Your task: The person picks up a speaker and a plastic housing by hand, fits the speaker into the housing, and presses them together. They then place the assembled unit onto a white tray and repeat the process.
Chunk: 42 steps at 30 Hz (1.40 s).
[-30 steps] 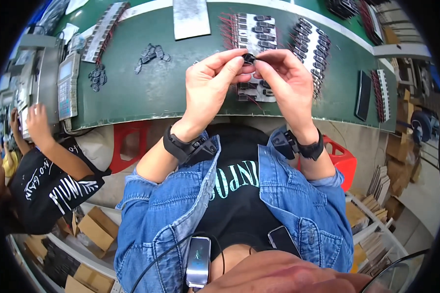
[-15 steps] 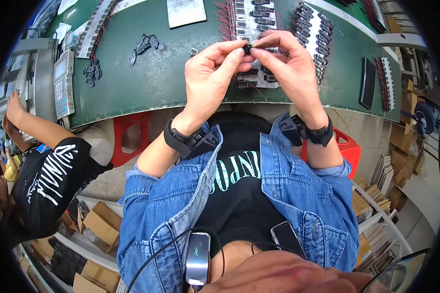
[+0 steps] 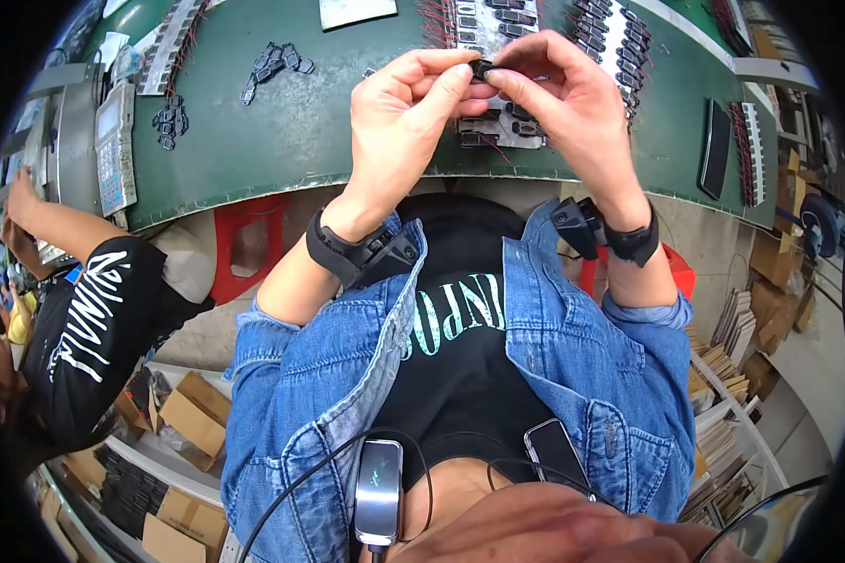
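Note:
A small black plastic piece (image 3: 481,69) is pinched between my two hands above the work table. My left hand (image 3: 399,117) grips its left side with thumb and index finger, the other fingers curled beneath. My right hand (image 3: 582,113) has its thumb against the right side of the piece, its index finger bent above. Behind and below the fingers lies a pale fixture board (image 3: 468,21) with rows of black parts and thin red wires; my hands partly cover it. Another white strip (image 3: 614,42) lined with black parts lies just right of my right hand.
Loose black parts (image 3: 270,64) lie on the green table (image 3: 300,131) at left, near a keypad device (image 3: 115,150). A white plate (image 3: 355,11) is at the back, a dark flat panel (image 3: 714,148) at right. A co-worker's arm (image 3: 70,225) reaches in at far left.
Both hands are slightly higher in the picture, with the black piece still between them. The right hand has shifted a little right, and the table's front edge appears higher.

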Tool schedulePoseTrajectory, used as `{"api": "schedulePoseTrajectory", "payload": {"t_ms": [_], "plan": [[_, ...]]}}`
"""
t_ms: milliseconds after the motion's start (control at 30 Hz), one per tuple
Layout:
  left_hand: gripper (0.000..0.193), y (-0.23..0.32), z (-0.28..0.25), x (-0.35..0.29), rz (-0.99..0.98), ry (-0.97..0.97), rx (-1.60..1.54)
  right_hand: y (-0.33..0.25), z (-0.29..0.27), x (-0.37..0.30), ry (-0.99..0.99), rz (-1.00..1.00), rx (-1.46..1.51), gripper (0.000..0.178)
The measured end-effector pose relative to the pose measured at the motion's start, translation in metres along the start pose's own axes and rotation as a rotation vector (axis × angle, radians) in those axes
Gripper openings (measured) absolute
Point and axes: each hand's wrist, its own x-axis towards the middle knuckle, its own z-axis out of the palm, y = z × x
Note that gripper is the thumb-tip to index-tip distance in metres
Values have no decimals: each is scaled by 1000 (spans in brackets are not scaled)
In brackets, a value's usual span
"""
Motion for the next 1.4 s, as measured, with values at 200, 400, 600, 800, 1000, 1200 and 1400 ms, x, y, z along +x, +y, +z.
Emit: {"api": "schedulePoseTrajectory", "payload": {"t_ms": [200, 400, 600, 800, 1000, 1200, 1400], "plan": [[21, -3, -3, 3, 18, 16, -18, -1, 16, -2, 149, -170, -163, 16], [22, 0, 2, -3, 55, 30, 25, 12, 6, 2, 45, 105, 247, 17], [21, -2, 1, -1, 58, 24, 29, 7, -3, 8, -46, 186, 230, 18], [21, -2, -8, 7, 35, 63, 39, 10, 5, 21, -94, 218, 156, 19], [21, 0, -16, 13, 29, 69, 25, 12, 15, 30, -64, 102, 98, 17], [18, 1, -12, 11, 75, 90, 62, 5, 27, 30, -47, 37, 183, 16], [14, 25, -42, 15, -12, -32, 214, -9, 19, 40, -165, 12, 75, 14]]}}
